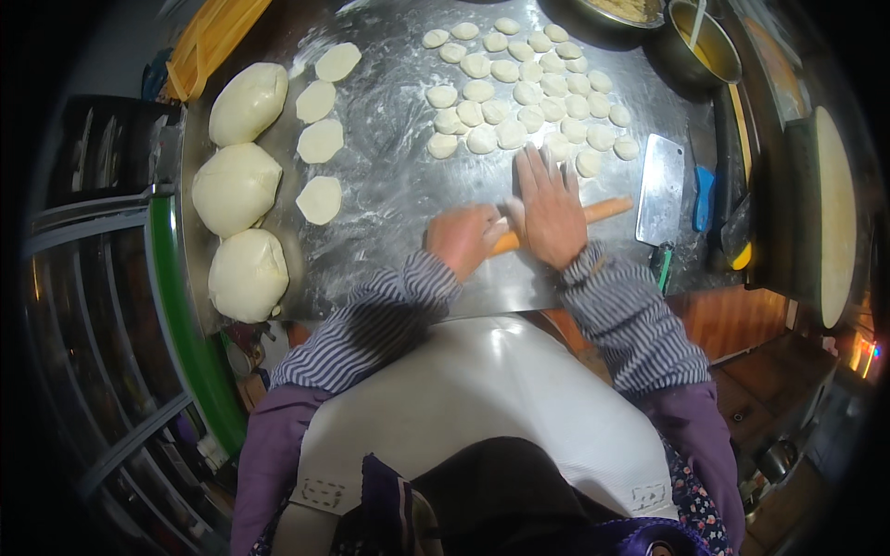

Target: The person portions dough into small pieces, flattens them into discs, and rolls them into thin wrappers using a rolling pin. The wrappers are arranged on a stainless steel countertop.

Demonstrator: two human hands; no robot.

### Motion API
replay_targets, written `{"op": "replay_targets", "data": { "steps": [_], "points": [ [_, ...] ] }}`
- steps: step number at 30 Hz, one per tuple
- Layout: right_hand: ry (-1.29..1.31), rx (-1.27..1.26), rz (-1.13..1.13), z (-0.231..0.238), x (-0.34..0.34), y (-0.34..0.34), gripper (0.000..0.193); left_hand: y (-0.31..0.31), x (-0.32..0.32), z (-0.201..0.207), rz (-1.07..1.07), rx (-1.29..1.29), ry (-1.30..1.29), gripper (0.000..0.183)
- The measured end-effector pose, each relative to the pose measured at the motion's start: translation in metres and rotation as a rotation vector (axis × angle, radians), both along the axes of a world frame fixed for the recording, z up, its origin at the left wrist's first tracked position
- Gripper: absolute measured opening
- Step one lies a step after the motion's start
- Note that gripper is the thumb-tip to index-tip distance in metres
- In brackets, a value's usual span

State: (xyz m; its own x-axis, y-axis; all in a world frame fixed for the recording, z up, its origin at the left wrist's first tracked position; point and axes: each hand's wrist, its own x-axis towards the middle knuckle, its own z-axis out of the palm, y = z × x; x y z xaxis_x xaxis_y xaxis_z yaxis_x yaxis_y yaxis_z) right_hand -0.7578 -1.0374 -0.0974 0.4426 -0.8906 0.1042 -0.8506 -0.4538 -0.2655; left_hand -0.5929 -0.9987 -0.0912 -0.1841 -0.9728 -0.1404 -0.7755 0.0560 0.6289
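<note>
A wooden rolling pin (607, 209) lies at a slant on the floured metal table, near its front edge. Across the pin rests my right hand (552, 211), palm down and fingers stretched toward the small dough discs (527, 93). My left hand (459, 239) is closed beside the pin's left end, fingertips white with flour. What it pinches, if anything, is hidden. The flattened discs lie in a loose cluster beyond my hands, the nearest just past my right fingertips. Several larger, flat dough rounds (321, 141) form a column to the left.
Three big dough lumps (237, 189) line the table's left side. On the right are a cleaver (660, 188) with a green-and-black handle and a blue-handled object (704, 198). A metal pot (705, 46) with yellow contents and a filled bowl (623, 11) stand at the far right.
</note>
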Motion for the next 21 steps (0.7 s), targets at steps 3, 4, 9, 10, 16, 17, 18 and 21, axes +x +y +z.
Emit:
{"op": "replay_targets", "data": {
  "steps": [3, 4, 9, 10, 16, 17, 18, 21],
  "points": [
    [0.031, -0.062, 0.039, 0.001, 0.009, -0.014, 0.066, -0.012, 0.003, -0.006, -0.007, -0.067, 0.030, 0.015],
    [0.027, -0.050, 0.052, 0.005, 0.008, -0.011, 0.066, -0.015, 0.005, -0.008, -0.015, -0.086, 0.060, 0.014],
    [0.158, 0.213, 0.097, 0.027, -0.011, 0.041, 0.067, 0.001, 0.012, -0.005, 0.102, 0.082, 0.213, 0.009],
    [0.085, 0.140, 0.100, 0.027, -0.010, 0.042, 0.067, 0.006, 0.011, -0.003, 0.129, 0.105, 0.248, 0.010],
    [0.030, -0.145, 0.077, 0.008, 0.015, -0.005, 0.065, -0.009, 0.008, -0.003, -0.043, 0.064, -0.027, 0.013],
    [0.044, -0.018, 0.073, 0.008, 0.014, -0.002, 0.065, -0.011, 0.009, -0.004, -0.040, 0.037, -0.029, 0.013],
    [0.029, 0.037, 0.080, 0.009, 0.011, 0.006, 0.065, -0.011, 0.012, -0.005, -0.022, 0.049, -0.001, 0.014],
    [0.075, 0.165, 0.110, 0.020, -0.010, 0.051, 0.070, -0.001, 0.020, -0.003, 0.051, 0.070, 0.115, 0.015]
  ]
}}
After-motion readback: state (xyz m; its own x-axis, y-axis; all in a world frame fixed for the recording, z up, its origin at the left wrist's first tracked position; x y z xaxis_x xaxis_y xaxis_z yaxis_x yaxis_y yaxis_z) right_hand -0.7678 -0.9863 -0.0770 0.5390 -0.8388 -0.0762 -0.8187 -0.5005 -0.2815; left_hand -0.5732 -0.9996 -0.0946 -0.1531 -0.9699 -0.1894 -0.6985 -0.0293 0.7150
